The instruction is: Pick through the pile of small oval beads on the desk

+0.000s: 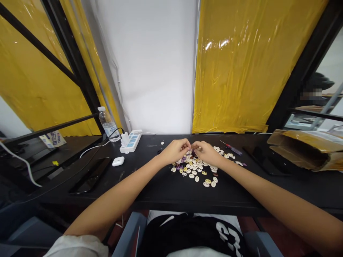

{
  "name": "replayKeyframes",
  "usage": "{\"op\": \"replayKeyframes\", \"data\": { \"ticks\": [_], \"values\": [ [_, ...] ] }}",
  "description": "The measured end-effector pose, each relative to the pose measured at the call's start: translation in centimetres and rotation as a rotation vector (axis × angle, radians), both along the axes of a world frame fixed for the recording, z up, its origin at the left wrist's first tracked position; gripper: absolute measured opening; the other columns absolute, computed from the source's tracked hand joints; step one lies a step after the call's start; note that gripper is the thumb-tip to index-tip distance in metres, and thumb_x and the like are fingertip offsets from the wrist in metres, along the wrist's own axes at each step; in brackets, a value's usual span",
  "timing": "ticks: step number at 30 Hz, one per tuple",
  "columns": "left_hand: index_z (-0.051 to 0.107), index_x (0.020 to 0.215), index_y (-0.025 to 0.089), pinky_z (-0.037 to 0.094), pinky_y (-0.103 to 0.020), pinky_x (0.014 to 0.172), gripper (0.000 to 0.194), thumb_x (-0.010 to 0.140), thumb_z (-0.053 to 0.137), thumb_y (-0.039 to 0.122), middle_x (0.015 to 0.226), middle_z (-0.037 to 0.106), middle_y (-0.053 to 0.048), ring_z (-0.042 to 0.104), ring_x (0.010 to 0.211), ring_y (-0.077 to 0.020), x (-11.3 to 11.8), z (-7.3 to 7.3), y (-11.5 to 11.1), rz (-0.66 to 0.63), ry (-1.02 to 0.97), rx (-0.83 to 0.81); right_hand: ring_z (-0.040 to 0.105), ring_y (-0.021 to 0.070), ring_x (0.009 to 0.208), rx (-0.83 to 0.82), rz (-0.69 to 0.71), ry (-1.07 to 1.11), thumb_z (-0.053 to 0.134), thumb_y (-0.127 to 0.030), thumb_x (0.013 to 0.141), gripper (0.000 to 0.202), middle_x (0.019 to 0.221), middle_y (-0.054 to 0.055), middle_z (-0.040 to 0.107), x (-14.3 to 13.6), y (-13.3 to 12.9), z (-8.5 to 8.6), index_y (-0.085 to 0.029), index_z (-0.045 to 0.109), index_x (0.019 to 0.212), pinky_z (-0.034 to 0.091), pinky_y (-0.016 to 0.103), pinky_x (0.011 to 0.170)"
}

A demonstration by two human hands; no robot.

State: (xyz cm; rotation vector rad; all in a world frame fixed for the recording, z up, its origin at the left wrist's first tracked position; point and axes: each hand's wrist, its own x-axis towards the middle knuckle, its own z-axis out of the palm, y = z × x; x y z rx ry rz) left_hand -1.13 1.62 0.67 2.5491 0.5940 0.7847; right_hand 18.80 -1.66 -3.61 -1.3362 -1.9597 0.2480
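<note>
Left hand (pixel 175 152), right hand (pixel 207 153) meet over oval pieces (pixel 191 176) on desk (pixel 158 191), both grips apparently pinching small piece (pixel 190 150). Two-handed fingerwork step, seemingly; next move likely calls for steady pinch.

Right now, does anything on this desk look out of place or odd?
Mildly: a small white item lies alone between the power strip and the pile of pieces, so it looks stray. At the right, the box gapes open with bent flaps, as if roughly opened.

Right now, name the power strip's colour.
The power strip is white with blue sections; head view.
</note>
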Motion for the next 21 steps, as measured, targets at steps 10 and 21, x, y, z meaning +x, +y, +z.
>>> {"op": "replayKeyframes", "data": {
  "ticks": [10,21],
  "values": [
    [0.062,0.087,0.012,0.045,-0.024,0.063,0.009,0.081,0.062,0.019,0.075,0.065,-0.003,0.058,0.066,-0.0115,1.9,-2.1,0.9,0.043,-0.158,-0.331,0.061,0.0146,0.072,-0.145,0.116,0.478,0.060,-0.026,0.076,0.017,0.081,0.004,0.071,0.4,0.0,1.2,-0.015,0.071,0.084,0.049,0.028,0.070],
    [0.063,0.084,0.012,0.044,-0.023,0.058,0.010,0.076,0.065,0.016,0.071,0.065,-0.003,0.057,0.062,-0.0105,2.3,-2.8,1.4,0.046,-0.193,-0.402,0.059,0.0112,0.057,-0.304,0.053,0.680,0.061,-0.007,0.076,0.010,0.065,0.002,0.066,-0.4,-0.5,1.5,-0.014,0.067,0.080,0.050,0.023,0.056]
  ]
}}
